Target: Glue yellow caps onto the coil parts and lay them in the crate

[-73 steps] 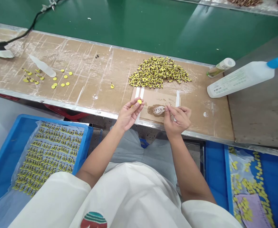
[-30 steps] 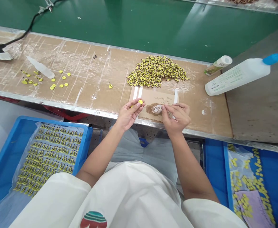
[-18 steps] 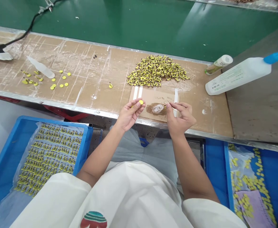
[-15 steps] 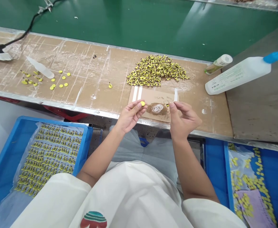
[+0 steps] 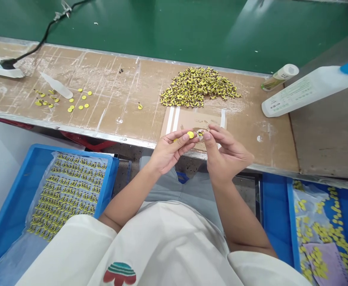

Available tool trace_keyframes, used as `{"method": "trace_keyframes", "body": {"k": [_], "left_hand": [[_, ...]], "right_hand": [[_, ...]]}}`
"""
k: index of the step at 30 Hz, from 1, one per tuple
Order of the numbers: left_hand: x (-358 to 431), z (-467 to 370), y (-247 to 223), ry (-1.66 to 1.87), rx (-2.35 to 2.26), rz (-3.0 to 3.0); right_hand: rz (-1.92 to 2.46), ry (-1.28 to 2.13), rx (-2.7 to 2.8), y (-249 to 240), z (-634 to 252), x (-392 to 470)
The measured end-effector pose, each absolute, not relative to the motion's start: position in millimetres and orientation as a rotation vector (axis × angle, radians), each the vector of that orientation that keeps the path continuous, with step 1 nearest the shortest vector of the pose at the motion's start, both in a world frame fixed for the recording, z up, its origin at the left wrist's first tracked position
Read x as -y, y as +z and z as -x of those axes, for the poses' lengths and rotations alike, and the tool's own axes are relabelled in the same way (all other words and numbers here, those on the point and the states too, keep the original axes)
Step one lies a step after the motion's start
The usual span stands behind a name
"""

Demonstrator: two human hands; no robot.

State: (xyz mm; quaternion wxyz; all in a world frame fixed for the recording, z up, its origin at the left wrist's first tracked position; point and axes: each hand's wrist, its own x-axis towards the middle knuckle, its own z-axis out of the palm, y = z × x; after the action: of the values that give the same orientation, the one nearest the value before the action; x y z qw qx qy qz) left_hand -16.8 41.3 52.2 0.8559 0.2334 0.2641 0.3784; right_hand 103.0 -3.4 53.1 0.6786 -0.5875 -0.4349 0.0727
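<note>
Over the near part of the taped cardboard sheet (image 5: 196,116), now brings just beside each other a yellow disc (image 5: 190,135) pinched in left hand (image 5: 167,154) and yellow-and-dark piece (image 5: 200,134) pinched in right hand (image 5: 227,155).

The white shirt (image 5: 174,238) bears a green and red emblem (image 5: 120,274)
</note>
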Motion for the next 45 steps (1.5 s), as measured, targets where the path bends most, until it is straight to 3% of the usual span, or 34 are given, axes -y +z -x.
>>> {"method": "trace_keyframes", "body": {"k": [24,45], "left_hand": [[-41.3,13.5,52.8,0.811,-0.567,-0.481],[-38.2,15.9,54.6,0.816,-0.653,-0.451]], "right_hand": [[1.342,0.043,1.157,50.3,-106.4,5.6],[1.397,0.147,1.147,57.6,-103.3,9.6]]}}
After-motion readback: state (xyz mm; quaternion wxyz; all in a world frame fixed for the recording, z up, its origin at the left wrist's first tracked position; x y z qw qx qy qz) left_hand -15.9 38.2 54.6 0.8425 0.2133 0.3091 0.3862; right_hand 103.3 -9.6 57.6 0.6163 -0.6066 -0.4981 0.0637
